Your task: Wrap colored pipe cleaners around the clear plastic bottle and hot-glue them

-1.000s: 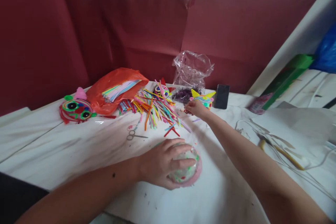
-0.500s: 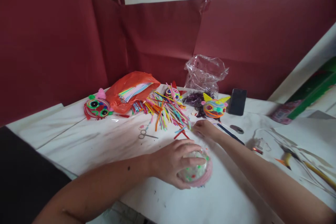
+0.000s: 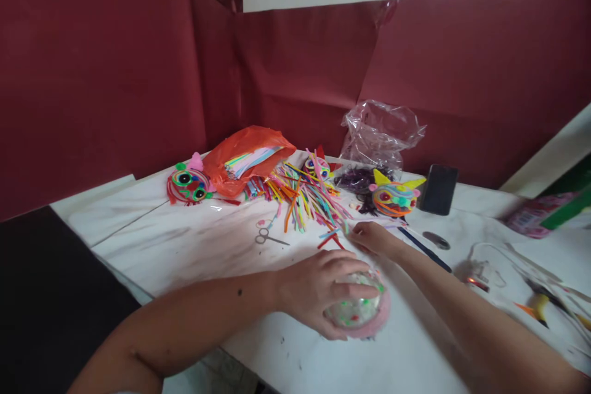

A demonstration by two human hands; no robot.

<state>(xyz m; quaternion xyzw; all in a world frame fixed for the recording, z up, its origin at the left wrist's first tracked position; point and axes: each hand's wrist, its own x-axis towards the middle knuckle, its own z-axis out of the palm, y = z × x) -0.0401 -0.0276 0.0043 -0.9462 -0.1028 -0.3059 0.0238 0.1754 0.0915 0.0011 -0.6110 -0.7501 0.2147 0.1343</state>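
My left hand (image 3: 318,289) is wrapped round a clear ball (image 3: 354,311) with small green and red spots and a fuzzy pink band at its lower right side. The ball rests on the white table. Farther forward, my right hand (image 3: 375,237) lies low on the table with its fingers curled together. Whatever may be between those fingertips is hidden. Just left of them are short red and blue pipe cleaner pieces (image 3: 330,237), and behind these spreads a loose pile of colourful pipe cleaners (image 3: 307,197).
Decorated heads stand at left (image 3: 188,184) and right (image 3: 394,198), with another behind the pile. An orange bag (image 3: 221,166), a clear plastic bag (image 3: 381,135) and a phone (image 3: 440,189) lie farther back. Scissors (image 3: 272,239) are left; a dark pen-like tool (image 3: 425,249), cables and pliers (image 3: 538,308) are right.
The camera has turned slightly left, so everything sits farther right in view. Both hands stay in nearly the same places, the left one still round the ball.
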